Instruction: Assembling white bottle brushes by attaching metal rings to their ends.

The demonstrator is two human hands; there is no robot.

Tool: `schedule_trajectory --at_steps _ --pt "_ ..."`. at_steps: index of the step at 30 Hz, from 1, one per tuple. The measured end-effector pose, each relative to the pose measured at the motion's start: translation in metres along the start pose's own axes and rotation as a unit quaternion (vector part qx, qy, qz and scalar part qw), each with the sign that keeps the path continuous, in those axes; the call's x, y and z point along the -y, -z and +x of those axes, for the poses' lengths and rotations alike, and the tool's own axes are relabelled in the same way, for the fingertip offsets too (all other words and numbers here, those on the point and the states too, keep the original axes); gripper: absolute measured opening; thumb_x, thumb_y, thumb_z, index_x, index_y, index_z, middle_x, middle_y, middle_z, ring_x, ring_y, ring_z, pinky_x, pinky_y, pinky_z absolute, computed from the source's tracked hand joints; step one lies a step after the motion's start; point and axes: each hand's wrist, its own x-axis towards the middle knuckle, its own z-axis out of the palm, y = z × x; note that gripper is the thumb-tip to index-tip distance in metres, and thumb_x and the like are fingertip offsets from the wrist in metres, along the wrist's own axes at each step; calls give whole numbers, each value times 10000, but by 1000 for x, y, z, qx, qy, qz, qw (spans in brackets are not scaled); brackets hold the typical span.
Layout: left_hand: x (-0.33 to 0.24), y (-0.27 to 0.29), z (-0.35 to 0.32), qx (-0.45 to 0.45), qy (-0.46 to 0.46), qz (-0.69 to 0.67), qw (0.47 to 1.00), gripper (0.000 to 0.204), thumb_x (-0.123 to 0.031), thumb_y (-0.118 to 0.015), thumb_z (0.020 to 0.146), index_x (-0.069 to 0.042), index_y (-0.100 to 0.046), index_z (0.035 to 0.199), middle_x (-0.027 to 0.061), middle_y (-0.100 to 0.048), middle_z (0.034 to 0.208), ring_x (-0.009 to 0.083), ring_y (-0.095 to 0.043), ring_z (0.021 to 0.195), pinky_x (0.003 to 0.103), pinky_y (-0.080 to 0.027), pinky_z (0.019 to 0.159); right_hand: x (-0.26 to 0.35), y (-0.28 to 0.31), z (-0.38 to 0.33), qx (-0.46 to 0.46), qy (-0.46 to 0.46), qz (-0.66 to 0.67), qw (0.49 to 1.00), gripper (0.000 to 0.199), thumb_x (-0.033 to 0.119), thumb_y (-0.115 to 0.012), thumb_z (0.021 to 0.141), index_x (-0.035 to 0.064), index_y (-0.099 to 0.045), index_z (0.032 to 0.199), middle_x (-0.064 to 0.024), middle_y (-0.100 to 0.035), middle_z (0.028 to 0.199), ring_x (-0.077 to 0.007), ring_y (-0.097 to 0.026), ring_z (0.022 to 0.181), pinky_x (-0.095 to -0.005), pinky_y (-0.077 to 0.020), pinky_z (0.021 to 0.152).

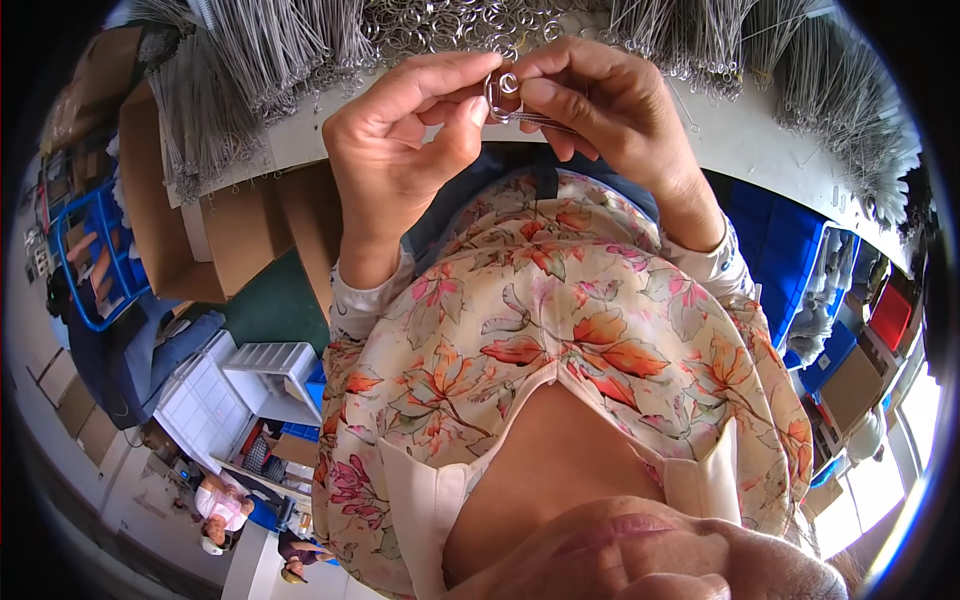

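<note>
Close together at the table's near edge, both my hands hold one small piece of bent silvery wire. My left hand [405,140] is closed in a loose pinch, with thumb and forefinger at the side of the wire loop [490,108]. My right hand [615,110] pinches beside a small metal ring [509,83] at the loop. Thin straight wire runs from the loop under the right fingers, which partly hide it. How the ring and loop join is too small to tell.
Beyond my hands lies a heap of metal rings [440,30] on the pale table [740,130]. Bundles of looped wires [270,50] flank it, with more wire bundles [840,100] at right. Cardboard boxes [165,200] stand left, blue bins [770,240] right. Two people [220,505] are in the background.
</note>
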Motion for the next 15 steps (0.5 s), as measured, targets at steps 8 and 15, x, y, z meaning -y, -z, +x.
schedule_trajectory --at_steps 8,15 --pt "-4 2 -5 19 37 42 998 251 100 -581 760 52 -615 1003 126 -610 993 127 -604 833 226 -527 739 -4 -2 -1 -10 23 -56 998 132 109 -553 877 22 -615 954 -24 -620 750 -46 -510 564 -175 -426 491" --pt "1 3 -1 14 -119 221 968 243 85 -595 754 37 -629 990 124 -617 987 130 -609 823 239 -528 708 20 11 12 79 -111 -126 983 126 120 -600 839 11 -629 896 -13 -610 738 -42 -552 599 -173 -393 475"
